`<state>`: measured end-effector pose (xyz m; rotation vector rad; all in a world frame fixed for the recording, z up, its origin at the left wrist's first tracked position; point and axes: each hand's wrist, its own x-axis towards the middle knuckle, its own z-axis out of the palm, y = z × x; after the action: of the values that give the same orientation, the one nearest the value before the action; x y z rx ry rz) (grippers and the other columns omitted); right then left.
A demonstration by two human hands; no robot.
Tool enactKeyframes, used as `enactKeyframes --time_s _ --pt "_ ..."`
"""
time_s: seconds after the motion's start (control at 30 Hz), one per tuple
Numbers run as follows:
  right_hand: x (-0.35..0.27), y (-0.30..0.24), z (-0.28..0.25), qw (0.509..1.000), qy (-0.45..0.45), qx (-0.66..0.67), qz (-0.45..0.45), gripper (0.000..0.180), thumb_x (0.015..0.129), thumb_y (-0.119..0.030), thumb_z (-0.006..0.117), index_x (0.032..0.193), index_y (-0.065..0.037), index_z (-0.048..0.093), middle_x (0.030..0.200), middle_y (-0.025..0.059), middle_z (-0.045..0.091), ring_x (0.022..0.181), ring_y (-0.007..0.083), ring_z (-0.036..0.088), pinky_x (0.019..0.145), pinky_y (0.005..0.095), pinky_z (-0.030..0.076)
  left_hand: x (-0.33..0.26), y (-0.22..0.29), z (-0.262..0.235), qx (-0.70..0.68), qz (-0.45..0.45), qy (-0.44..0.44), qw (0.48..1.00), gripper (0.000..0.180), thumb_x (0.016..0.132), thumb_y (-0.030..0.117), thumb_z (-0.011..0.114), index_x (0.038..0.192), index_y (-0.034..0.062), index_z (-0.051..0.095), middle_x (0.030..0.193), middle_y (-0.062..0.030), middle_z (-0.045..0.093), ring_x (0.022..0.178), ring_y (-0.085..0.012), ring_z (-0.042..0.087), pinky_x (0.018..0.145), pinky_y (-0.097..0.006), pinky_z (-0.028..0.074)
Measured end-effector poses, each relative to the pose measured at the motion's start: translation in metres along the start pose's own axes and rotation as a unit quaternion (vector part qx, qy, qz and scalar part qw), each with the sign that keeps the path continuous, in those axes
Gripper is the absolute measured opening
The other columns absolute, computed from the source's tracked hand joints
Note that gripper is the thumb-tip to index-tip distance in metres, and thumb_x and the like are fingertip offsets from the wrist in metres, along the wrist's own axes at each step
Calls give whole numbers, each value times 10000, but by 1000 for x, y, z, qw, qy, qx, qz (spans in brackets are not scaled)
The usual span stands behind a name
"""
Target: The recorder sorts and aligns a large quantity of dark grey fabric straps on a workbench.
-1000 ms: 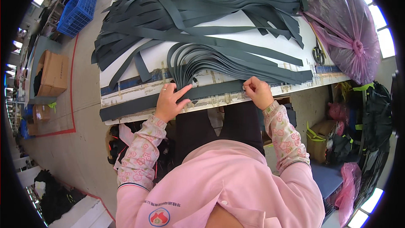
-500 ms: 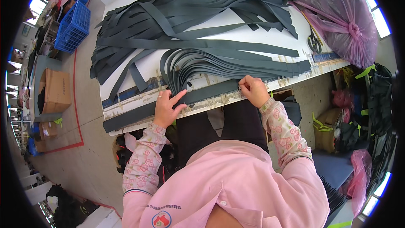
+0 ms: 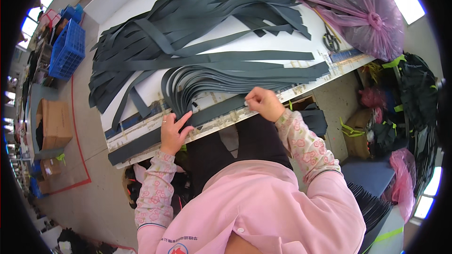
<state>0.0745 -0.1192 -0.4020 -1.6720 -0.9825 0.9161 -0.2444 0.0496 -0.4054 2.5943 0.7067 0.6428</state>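
A long dark grey-green strap (image 3: 141,142) lies along the front edge of the white worktable (image 3: 308,15). My left hand (image 3: 174,132) is on it with thumb and index finger spread, the index fingertip at the bent end of a bundle of straps (image 3: 216,77). That bundle curves over in a loop at its left, and its tails run to the right. At the right end of the front strap, my right hand (image 3: 266,104) is closed in a pinch. Its fingertips are against the strap's end; what they hold, if anything, is hidden.
A big heap of loose straps (image 3: 197,11) covers the table's far side. Black-handled scissors (image 3: 331,41) lie at the right, beside a tied pink plastic bag (image 3: 362,14). A blue crate (image 3: 68,49) and a cardboard box (image 3: 55,123) are off to the left.
The whole view has shifted, so the table and straps appear further left. Both hands keep about the same places on the strap, and the right hand's pinch shows more clearly.
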Motion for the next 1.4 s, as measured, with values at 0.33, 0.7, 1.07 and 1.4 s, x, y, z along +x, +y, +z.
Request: enactKeyframes --time_s 0.33,0.7,1.07,1.4 --pt "-20 -34 88 967 -192 -142 -93 252 883 -125 630 1119 -35 633 674 85 660 628 244 660 636 369 519 1 5 1 -10 15 21 1000 459 785 111 747 1235 199 720 865 -83 438 804 -279 456 706 -388 412" --pt "35 -68 103 912 -26 -365 -187 374 870 -156 604 1239 -97 576 787 187 688 786 382 677 715 495 526 -2 0 -6 28 43 18 999 453 767 92 694 1193 240 744 875 -121 447 823 -321 486 715 -419 429" --pt "7 -43 166 973 -86 -182 -114 83 867 -140 667 927 -87 650 696 48 663 687 263 651 800 391 428 -5 -4 -5 -15 19 9 1000 558 763 110 715 1303 243 678 864 -87 448 819 -289 462 754 -406 433" --pt "7 -46 170 947 -75 -279 -142 80 863 -143 673 908 -78 662 728 74 689 711 269 676 759 409 461 -5 -4 -3 -20 16 5 1000 574 759 90 713 1305 264 676 875 -78 457 842 -286 472 778 -406 448"
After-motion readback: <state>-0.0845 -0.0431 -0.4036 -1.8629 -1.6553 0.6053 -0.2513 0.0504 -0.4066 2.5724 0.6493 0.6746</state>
